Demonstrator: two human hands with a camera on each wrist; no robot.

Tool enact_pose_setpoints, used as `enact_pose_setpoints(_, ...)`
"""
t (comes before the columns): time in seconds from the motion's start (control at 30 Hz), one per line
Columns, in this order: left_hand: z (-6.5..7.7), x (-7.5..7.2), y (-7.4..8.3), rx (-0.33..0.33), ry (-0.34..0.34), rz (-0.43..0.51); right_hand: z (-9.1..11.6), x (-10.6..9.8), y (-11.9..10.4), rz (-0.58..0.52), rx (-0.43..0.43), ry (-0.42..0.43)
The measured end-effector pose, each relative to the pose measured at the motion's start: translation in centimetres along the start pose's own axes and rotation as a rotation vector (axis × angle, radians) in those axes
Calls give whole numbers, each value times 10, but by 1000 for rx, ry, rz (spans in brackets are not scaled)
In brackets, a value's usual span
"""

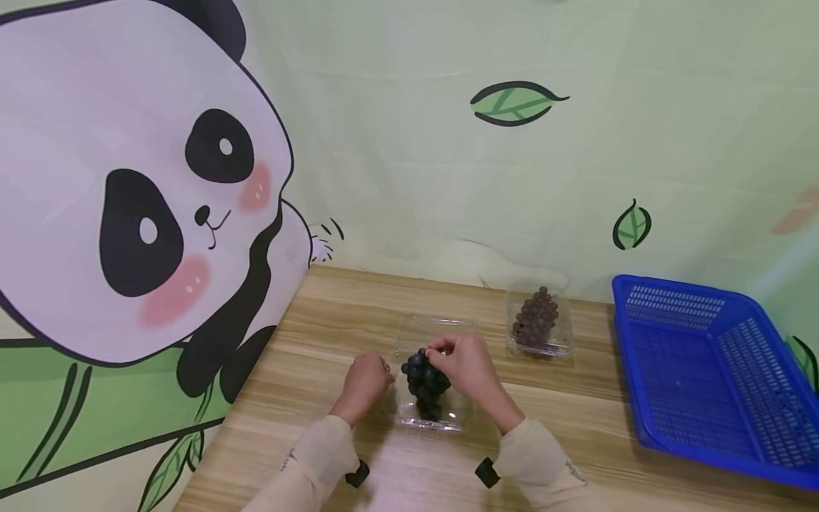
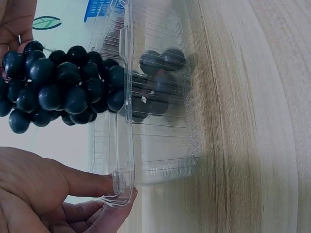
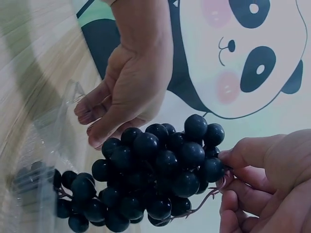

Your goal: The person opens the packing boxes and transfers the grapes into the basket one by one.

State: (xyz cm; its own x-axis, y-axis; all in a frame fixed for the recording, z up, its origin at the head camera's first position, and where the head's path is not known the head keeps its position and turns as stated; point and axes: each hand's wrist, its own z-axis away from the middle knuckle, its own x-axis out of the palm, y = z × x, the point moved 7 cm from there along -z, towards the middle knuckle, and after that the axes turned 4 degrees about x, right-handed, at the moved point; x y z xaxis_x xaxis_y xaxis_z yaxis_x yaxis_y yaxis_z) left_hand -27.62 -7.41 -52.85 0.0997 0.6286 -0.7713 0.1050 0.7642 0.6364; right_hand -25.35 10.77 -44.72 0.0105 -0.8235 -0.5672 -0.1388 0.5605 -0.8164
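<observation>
A bunch of dark, near-black grapes [image 1: 425,380] hangs upright over a clear plastic box [image 2: 163,143], its lower grapes inside the box. My right hand [image 1: 470,366] pinches the top of the bunch by its stem; in the right wrist view, the thin reddish stem [image 3: 208,196] runs out by the fingertips. At the box's left side is my left hand [image 1: 366,384]. The left wrist view shows its thumb [image 2: 90,184] and fingers gripping the corner of the rim.
Farther back to the right, a second clear box [image 1: 563,348] holds a bunch of reddish-brown grapes [image 1: 537,316]. A blue plastic basket [image 1: 691,384] stands at the right end of the wooden table [image 1: 576,441]. Behind the table hangs a green backdrop [image 1: 397,178] with a panda and leaves.
</observation>
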Motion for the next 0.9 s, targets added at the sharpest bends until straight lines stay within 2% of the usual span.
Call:
enact_pose_setpoints(0.1,-1,-1,0,9,15,7,-1,-3,-3,-2,-21,6)
enact_pose_setpoints(0.3,-1,-1,0,-14,-2,37,-1,-13,-14,-9,-53,28)
enact_pose_setpoints(0.57,0,-2,1,-38,-10,87,-2,-24,-28,-31,-30,39)
enact_pose_setpoints(0.9,1,-2,-1,-38,-26,153,-1,-35,-49,-39,-77,47)
